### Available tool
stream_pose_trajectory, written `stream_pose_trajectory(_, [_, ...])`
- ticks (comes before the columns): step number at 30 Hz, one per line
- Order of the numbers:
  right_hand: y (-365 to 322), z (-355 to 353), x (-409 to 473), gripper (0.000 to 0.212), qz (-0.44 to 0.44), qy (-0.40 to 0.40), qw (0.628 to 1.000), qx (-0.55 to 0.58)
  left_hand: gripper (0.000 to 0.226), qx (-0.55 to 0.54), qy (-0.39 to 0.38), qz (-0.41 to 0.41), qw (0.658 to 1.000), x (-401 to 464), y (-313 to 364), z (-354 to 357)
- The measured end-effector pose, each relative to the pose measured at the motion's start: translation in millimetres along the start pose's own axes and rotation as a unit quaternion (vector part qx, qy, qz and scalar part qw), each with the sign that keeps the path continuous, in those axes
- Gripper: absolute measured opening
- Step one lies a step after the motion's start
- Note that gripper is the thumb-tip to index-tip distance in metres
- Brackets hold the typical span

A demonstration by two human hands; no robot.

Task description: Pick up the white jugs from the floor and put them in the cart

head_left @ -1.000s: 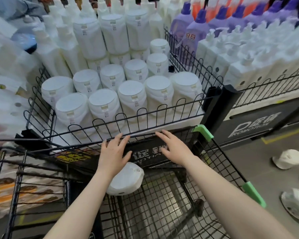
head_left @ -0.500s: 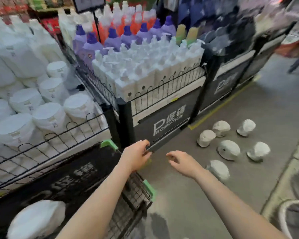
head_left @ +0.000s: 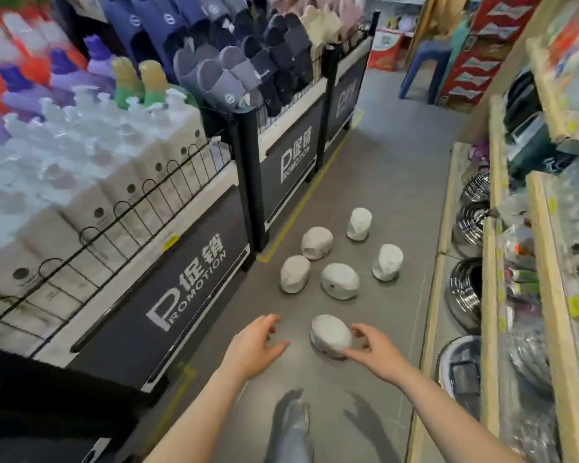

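Jugs, 6 of them, are lying white on the grey floor [head_left: 391, 168] of the aisle, the nearest jug [head_left: 330, 335] sitting between both reaching hands. The left hand [head_left: 255, 345] and right hand [head_left: 374, 349] are hovering with fingers spread and loosely curved, holding nothing. Closing in from both sides at once is looking wisest, since the rounded body may roll.

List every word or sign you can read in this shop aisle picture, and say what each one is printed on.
"促销 PROMOTION": near dark bin panel
"促销 PROMOTION": middle bin panel
Far bin panel: similar print, too skewed to read
White bottles: round marks, too small to read
Slippers: small round logos, unreadable
Yellow shelf tags: blurred
White jugs on the floor: no readable text
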State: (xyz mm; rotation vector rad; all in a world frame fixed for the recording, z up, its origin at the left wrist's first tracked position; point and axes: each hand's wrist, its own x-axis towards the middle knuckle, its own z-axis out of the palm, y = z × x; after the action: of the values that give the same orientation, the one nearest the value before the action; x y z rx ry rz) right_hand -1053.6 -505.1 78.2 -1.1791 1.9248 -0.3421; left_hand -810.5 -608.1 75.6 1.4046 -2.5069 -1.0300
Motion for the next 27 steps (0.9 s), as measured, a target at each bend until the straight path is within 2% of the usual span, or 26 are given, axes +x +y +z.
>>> stream_pose_trajectory(3, [39.9, -15.1, 30.0, 0.076, 0.055, 0.013, 0.998, 0.04, 0.083, -0.007, -0.043, 0.01, 0.999, 64.6, -5.4, 21.4])
stream_pose_trajectory(5, [65.5, -20.7, 51.8, 0.094, 0.083, 0.014, 0.995, 0.059, 0.081, -0.011, -0.075, 0.007, 0.997, 104.6, -8.0, 36.6])
stream_pose_trajectory(7, [93.2, -21.5, 76.9, 0.101, 0.106, 0.011, 0.991, 0.084, 0.074, -0.007, -0.104, 0.004, 0.995, 141.3, -16.3, 58.9])
stream_pose_trajectory(8, [107.0, -18.2, 90.2, 0.102, 0.119, 0.013, 0.988, 0.102, 0.074, -0.011, -0.112, 0.003, 0.994, 159.0, -22.3, 72.5])
stream_pose_trajectory(12, [178.2, 20.0, 163.0, 0.129, 0.13, 0.048, 0.98, 0.145, 0.085, -0.033, -0.153, -0.018, 0.988, 229.2, -63.4, 148.7])
stream_pose_trajectory(15, [232.2, 67.8, 228.9, 0.118, 0.115, 0.041, 0.98, 0.157, 0.088, -0.041, -0.167, -0.028, 0.985, 274.3, -114.0, 226.1])
stream_pose_trajectory(18, [293.2, 124.7, 299.3, 0.143, 0.089, 0.05, 0.975, 0.199, 0.096, -0.04, -0.169, -0.034, 0.984, 318.6, -174.6, 310.5])
stream_pose_trajectory(20, [333.2, 161.3, 341.7, 0.143, 0.065, 0.042, 0.974, 0.213, 0.11, -0.04, -0.174, -0.029, 0.984, 345.0, -210.6, 360.2])
stream_pose_trajectory(23, [382.0, 206.8, 393.9, 0.131, 0.039, 0.038, 0.98, 0.191, 0.14, -0.054, -0.167, -0.003, 0.985, 382.7, -251.1, 421.5])
stream_pose_trajectory(25, [407.0, 228.9, 421.3, 0.124, 0.008, 0.037, 0.982, 0.184, 0.14, -0.064, -0.174, 0.026, 0.982, 403.1, -270.7, 453.9])
stream_pose_trajectory(27, [426.6, 245.2, 439.5, 0.122, -0.012, 0.04, 0.98, 0.192, 0.126, -0.105, -0.184, 0.073, 0.975, 413.0, -284.0, 478.1])
